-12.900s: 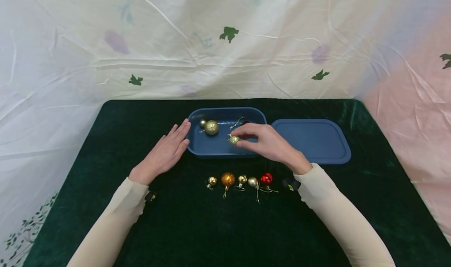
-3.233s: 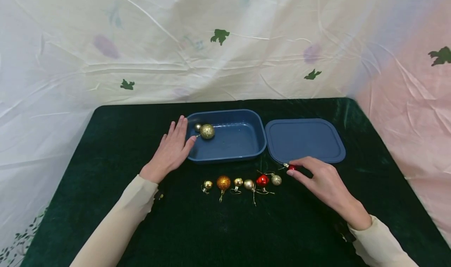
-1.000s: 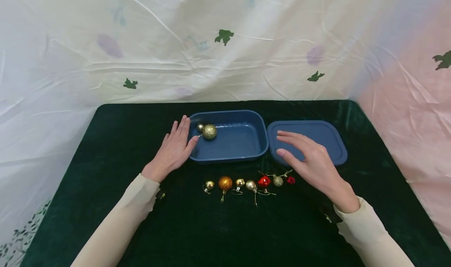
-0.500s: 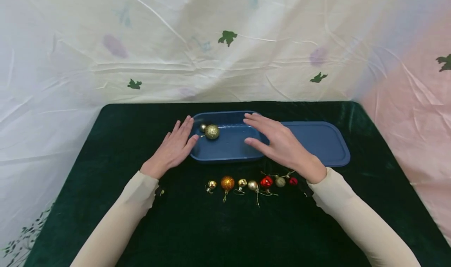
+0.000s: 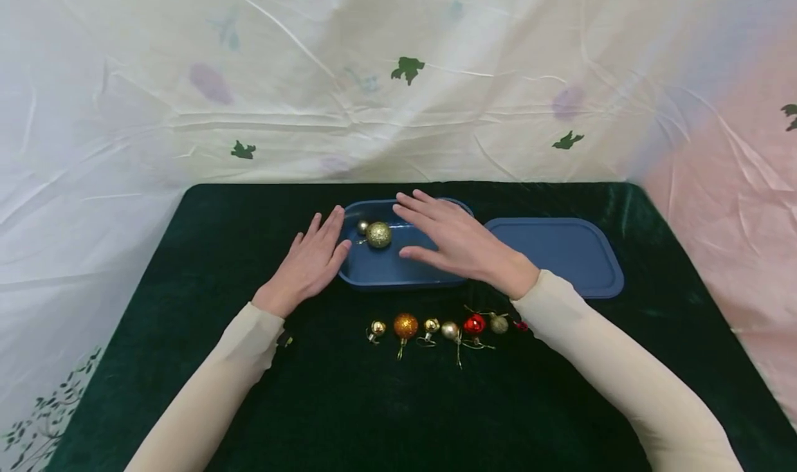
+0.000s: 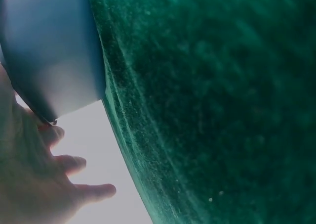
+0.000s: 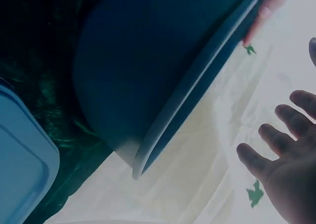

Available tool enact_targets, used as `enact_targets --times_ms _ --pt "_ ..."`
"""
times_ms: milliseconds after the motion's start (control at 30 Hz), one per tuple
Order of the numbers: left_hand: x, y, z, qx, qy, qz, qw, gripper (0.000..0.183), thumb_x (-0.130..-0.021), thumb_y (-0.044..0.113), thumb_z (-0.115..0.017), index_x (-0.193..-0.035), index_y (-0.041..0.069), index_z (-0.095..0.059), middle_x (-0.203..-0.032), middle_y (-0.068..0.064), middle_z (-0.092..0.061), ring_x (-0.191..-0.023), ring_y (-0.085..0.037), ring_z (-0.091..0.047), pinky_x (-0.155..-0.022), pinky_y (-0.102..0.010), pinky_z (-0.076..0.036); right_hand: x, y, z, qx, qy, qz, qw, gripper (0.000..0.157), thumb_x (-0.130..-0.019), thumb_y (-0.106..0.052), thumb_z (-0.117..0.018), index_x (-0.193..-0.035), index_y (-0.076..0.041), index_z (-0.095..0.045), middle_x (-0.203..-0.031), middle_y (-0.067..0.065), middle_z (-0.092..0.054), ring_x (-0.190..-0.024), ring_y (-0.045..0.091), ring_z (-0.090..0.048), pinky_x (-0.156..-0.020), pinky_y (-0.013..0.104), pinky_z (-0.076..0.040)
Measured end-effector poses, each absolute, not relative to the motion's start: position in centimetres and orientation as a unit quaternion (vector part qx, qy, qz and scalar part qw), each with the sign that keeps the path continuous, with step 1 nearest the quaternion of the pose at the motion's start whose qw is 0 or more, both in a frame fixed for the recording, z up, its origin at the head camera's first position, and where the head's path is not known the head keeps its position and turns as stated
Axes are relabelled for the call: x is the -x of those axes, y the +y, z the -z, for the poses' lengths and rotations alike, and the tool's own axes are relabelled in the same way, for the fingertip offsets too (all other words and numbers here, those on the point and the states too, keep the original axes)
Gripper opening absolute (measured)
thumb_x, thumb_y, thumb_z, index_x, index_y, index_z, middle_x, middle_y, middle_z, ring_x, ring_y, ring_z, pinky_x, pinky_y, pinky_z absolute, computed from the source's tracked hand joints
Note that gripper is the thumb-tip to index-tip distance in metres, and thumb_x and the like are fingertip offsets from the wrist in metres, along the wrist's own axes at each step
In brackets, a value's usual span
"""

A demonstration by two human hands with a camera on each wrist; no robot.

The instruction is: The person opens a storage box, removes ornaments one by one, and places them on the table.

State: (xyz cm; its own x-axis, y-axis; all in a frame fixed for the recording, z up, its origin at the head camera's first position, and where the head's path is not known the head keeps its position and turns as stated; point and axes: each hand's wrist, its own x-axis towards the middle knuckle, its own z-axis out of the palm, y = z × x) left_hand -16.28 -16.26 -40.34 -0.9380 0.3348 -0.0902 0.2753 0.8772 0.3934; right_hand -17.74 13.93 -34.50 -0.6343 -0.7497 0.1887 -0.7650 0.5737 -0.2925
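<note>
A blue rectangular box [image 5: 405, 282] stands on the table, with a large gold glitter bauble [image 5: 378, 235] and a smaller gold bauble [image 5: 363, 228] at its left end. My left hand [image 5: 303, 263] rests its straight fingers at the box's left rim. Palm down, my right hand [image 5: 461, 240] hovers over the box's right half with straight, spread fingers and holds nothing; it hides part of the interior. In front lies a row of baubles, among them an orange glitter bauble [image 5: 405, 325], a red bauble [image 5: 474, 324] and a silvery glitter bauble [image 5: 499, 324].
A flat blue lid [image 5: 560, 254] lies right of the box, partly behind the right forearm. A small red bauble [image 5: 521, 326] ends the row, partly covered by the right sleeve [image 5: 560, 313]. Dark green velvet [image 5: 386, 416] covers the table; a pale curtain [image 5: 311, 77] hangs behind.
Two baubles that lay in the box's right half, gold glitter and red, now lie at the row's right end. My right hand released the red one and moved left over the box.
</note>
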Motion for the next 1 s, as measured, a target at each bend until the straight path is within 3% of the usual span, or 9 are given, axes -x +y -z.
enact_targets --times_ms 400,733,1000 --pt "16.2 -15.8 40.2 -0.149 0.968 -0.188 0.079 0.068 -0.113 0.041 -0.029 -0.167 0.010 -0.002 -0.174 -0.006 0.000 -0.158 -0.040 -0.002 -0.119 -0.071 -0.013 19.8 11.2 35.9 -0.452 -0.886 -0.099 -0.026 0.083 -0.102 -0.058 -0.057 -0.166 -0.015 -0.026 -0.173 0.005 -0.014 -0.158 0.032 -0.013 -0.122 0.059 -0.023" --pt "16.2 -15.8 40.5 -0.150 0.967 -0.191 0.077 0.068 -0.113 0.042 -0.027 -0.168 0.012 0.000 -0.174 -0.008 -0.001 -0.158 -0.040 -0.002 -0.120 -0.070 -0.013 20.6 9.6 37.0 -0.456 -0.885 -0.082 -0.037 0.083 -0.099 -0.057 -0.063 -0.164 -0.014 -0.031 -0.170 0.010 -0.026 -0.156 0.031 -0.025 -0.122 0.054 -0.027" --pt "16.0 -15.7 40.3 -0.154 0.967 -0.189 0.075 0.068 -0.113 0.044 -0.024 -0.167 0.011 0.000 -0.174 -0.009 -0.002 -0.158 -0.040 -0.002 -0.120 -0.071 -0.014 21.5 8.8 37.6 -0.437 -0.893 -0.089 -0.062 0.081 -0.097 -0.050 -0.070 -0.161 -0.012 -0.038 -0.163 0.013 -0.039 -0.148 0.030 -0.040 -0.118 0.050 -0.037"
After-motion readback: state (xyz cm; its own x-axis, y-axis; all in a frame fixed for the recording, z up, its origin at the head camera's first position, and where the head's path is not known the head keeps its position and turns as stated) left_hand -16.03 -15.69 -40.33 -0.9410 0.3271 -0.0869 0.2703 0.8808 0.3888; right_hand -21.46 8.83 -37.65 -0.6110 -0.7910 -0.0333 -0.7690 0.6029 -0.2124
